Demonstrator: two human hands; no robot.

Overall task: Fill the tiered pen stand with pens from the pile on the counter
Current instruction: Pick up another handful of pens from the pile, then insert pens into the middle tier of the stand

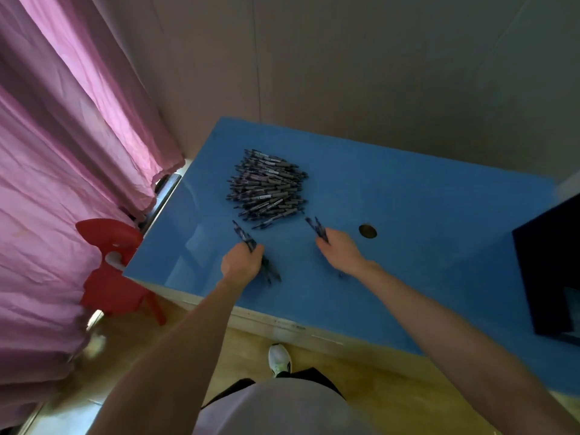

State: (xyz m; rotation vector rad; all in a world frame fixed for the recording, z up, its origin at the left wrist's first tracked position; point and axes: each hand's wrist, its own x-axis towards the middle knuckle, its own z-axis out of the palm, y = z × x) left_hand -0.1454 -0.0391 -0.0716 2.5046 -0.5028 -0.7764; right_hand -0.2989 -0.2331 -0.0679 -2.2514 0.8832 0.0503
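Observation:
A heap of dark pens (266, 188) lies on the blue counter (408, 215), toward its far left. My left hand (240, 265) grips a small bunch of pens (243, 237) just below the heap; their ends stick out above and below the fist. My right hand (337, 249) holds a few pens (317, 229) at the heap's lower right corner. A dark box-like object (549, 277) at the right edge is cut off; I cannot tell whether it is the pen stand.
A round dark hole (367, 231) sits in the counter right of my right hand. A red plastic chair (113, 265) stands at the counter's left corner, against pink curtains (62, 183). The wall runs behind the counter. My shoe (279, 359) is below the front edge.

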